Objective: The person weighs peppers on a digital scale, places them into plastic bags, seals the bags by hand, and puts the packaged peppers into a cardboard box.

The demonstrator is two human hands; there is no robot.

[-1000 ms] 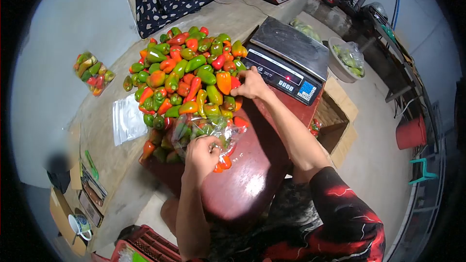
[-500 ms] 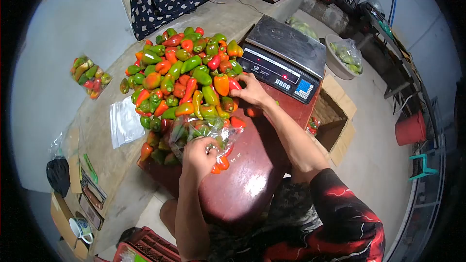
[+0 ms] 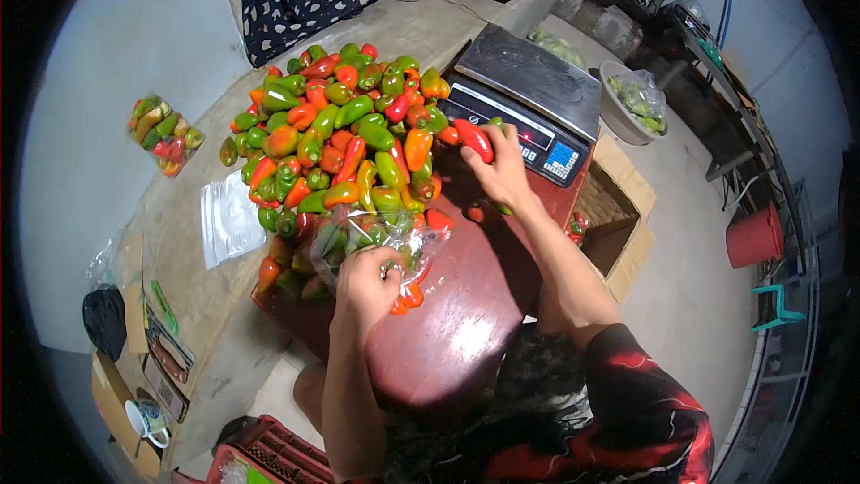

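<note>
A large heap of red, green and orange peppers (image 3: 331,139) covers the far left of the red table (image 3: 448,332). My right hand (image 3: 503,175) is closed around a red pepper (image 3: 475,140), raised in front of the scale's display. At the near edge of the heap, my left hand (image 3: 365,280) grips a clear plastic bag (image 3: 421,246) by its side. Peppers show through the film, though how many lie inside or behind it I cannot tell. A few orange-red peppers (image 3: 410,295) rest beside my left hand.
A digital scale (image 3: 528,81) stands at the table's far right, by an open cardboard box (image 3: 618,206). Flat plastic bags (image 3: 231,220) and a filled bag of peppers (image 3: 165,136) lie on the concrete ledge at left. A white tub (image 3: 632,121) holds bagged green vegetables.
My right hand has moved right, away from the heap, and now holds up a red pepper near the scale. My left hand stays on the plastic bag, almost unmoved.
</note>
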